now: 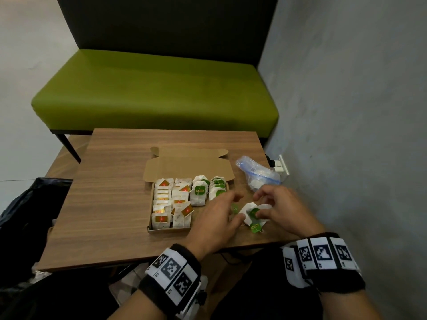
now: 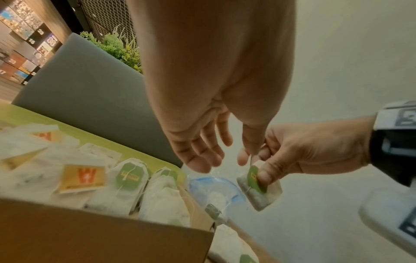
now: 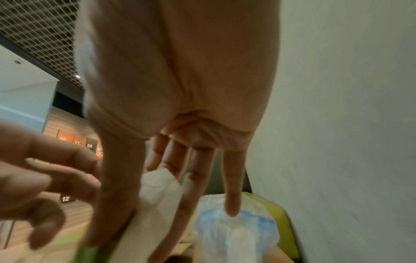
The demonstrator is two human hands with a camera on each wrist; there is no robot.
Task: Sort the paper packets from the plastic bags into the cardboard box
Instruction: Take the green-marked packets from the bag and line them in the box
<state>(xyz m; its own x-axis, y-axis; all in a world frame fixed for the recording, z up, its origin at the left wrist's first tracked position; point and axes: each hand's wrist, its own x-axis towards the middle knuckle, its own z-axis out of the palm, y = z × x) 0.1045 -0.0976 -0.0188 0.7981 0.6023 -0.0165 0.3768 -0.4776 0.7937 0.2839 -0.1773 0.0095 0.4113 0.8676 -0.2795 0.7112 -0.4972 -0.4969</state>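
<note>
1. Head view. A cardboard box (image 1: 161, 229), lid flap open, sits on a wooden table (image 1: 111, 192); packets with red-and-gold tags fill its left rows, packets with green tags its right rows. The right hand (image 1: 280, 210) pinches a white packet (image 1: 248, 210) with a green tag, just right of the box. The left hand (image 1: 215, 221) hovers beside it, fingers loosely spread, holding nothing. A clear plastic bag (image 1: 258, 175) with a blue strip lies behind the hands.
2. Left wrist view. The left hand's fingers (image 2: 198, 151) hang relaxed above the box edge; the right thumb and fingers grip the packet.
3. Right wrist view. The right thumb (image 3: 117, 195) presses the packet against the fingers, above the bag.
</note>
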